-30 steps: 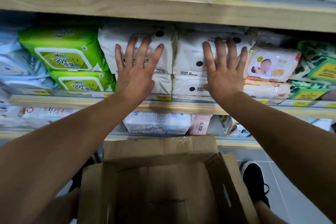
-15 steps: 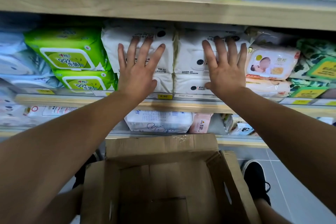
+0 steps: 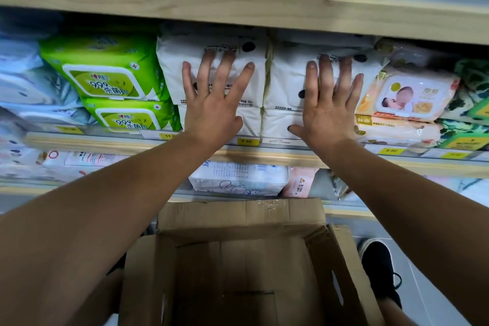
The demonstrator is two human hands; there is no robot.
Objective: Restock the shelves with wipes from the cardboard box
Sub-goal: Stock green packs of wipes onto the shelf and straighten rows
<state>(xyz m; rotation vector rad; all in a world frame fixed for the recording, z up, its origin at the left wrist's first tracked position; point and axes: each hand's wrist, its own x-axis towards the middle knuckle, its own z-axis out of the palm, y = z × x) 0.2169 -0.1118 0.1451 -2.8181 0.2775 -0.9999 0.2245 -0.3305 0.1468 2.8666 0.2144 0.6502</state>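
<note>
Two stacks of white wipes packs stand side by side on the middle shelf [image 3: 264,158]. My left hand [image 3: 214,106] lies flat with spread fingers against the left white stack [image 3: 174,66]. Against the right white stack [image 3: 285,76] my right hand [image 3: 328,108] presses the same way. Below my arms sits the open cardboard box [image 3: 238,222], and no wipes show inside it.
Green wipes packs [image 3: 105,74] stand left of the white stacks, peach baby-wipes packs [image 3: 412,95] to the right. The upper shelf board [image 3: 238,0] hangs close above. More packs [image 3: 238,180] lie on the lower shelf. A black shoe [image 3: 378,270] is on the floor right of the box.
Both hands stay flat on the white packs. The view has shifted slightly, and the hands sit a little lower on the stacks than a second ago.
</note>
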